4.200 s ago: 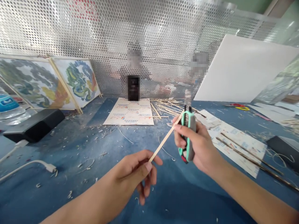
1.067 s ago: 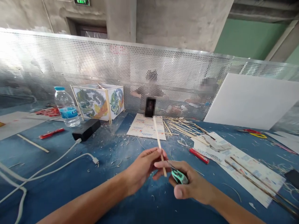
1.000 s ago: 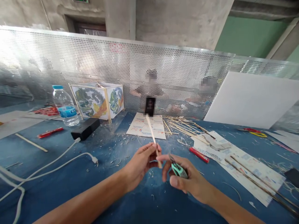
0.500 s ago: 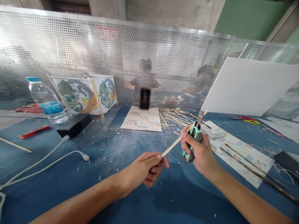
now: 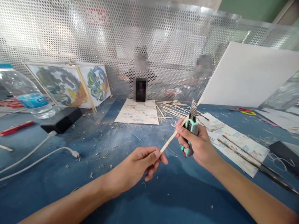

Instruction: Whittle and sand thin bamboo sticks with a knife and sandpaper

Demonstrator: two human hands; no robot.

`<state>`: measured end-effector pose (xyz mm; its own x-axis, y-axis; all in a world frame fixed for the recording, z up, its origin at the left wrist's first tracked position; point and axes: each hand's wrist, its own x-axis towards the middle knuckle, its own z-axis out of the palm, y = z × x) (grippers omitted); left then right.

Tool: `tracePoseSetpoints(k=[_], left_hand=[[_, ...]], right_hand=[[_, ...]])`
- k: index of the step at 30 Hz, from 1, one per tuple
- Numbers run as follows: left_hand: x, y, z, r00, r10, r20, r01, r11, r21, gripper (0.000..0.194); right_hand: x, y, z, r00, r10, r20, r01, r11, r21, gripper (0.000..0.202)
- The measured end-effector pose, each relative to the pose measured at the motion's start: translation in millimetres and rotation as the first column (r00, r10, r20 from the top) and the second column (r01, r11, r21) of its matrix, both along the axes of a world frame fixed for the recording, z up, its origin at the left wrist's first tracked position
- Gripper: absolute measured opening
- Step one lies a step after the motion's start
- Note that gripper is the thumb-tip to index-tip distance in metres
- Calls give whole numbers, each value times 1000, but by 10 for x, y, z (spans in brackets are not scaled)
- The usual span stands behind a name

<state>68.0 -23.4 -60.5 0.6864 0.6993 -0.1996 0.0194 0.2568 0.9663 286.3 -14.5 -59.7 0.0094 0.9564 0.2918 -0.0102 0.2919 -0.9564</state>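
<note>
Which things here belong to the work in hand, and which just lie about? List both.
In the work:
strip, between left hand and right hand
knife, in the right hand
loose sticks, probably, as they look like the strip

Just lying about, it seems:
bottle
black box beside it
cable
scissors

Both hands (image 5: 171,147) hold a thin wooden strip (image 5: 168,140).

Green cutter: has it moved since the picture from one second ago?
Yes: the green cutter went rightward and farther forward, relative to the printed sheet.
</note>
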Motion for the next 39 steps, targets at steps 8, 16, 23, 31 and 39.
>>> tracePoseSetpoints(k=[8, 16, 23, 31, 39], left_hand=[[-8, -3, -5, 980, 191, 47, -196, 969, 151, 28], [-7, -41, 63, 974, 206, 98, -218, 968, 127, 26], [-11, -49, 0, 973, 166, 159, -167, 986, -3, 25], [5, -19, 78, 960, 186, 208, -141, 966, -217, 21], [37, -67, 46, 969, 105, 222, -49, 969, -242, 21]], right_hand=[[-20, -60, 44, 839, -154, 522, 39, 974, 224, 18], [-42, -64, -99, 478, -283, 832, -113, 919, 377, 11], [-38, -47, -116, 351, -455, 818, -71, 858, 508, 6], [-32, 9, -127, 258, -468, 845, 35, 879, 476, 16], [288, 333, -65, 248, -560, 791, 400, 803, 443, 7]])
